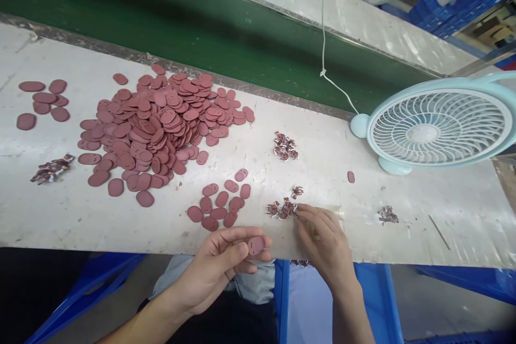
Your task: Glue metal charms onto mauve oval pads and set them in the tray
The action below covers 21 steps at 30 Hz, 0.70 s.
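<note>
Between thumb and fingers, my left hand (226,258) holds a reddish-brown oval disc (256,245) with small holes, just over the table's front edge. My right hand (322,236) has its fingers curled, their tips touching a cluster of small brown-and-white figures (282,208). What lies between those fingertips is hidden. A single figure (297,191) lies just behind that cluster, and another group of figures (285,146) is farther back. Several loose oval discs (221,199) are spread left of the cluster. Behind them is a large heap of such discs (161,118).
A light-blue fan (439,126) stands at the right, with a white cord behind it. More discs (44,98) and figures (52,169) lie far left. One disc (351,177) and some figures (388,215) are at right. A green conveyor belt (242,48) runs behind; a blue bin (377,295) is below.
</note>
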Each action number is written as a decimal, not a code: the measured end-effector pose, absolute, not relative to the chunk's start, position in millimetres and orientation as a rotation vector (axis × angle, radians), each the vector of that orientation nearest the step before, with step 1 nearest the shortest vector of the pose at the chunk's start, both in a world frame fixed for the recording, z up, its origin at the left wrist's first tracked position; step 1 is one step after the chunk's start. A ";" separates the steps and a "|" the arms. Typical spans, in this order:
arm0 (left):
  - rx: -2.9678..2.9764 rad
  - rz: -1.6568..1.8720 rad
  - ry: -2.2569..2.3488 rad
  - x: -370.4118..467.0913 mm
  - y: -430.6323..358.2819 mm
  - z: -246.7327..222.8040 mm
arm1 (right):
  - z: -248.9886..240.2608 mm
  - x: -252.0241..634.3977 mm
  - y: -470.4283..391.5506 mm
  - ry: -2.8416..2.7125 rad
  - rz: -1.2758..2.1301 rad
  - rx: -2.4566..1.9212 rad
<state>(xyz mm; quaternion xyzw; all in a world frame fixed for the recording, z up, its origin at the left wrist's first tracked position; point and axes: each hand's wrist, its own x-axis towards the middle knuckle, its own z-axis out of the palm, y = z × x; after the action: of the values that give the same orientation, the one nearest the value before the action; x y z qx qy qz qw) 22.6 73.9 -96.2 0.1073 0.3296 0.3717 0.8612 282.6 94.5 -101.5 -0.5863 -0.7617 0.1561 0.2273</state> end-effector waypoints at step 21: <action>0.223 0.779 0.706 25.4 73.0 -94.9 | -66.5 297.9 68.4 -1.922 0.920 -1.951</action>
<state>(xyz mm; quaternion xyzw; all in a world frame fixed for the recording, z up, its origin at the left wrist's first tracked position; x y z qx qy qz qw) 25.4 73.0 -94.9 0.1064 0.3362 0.3710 0.8591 297.9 68.4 -66.5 -0.6700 -0.6599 0.3158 0.1258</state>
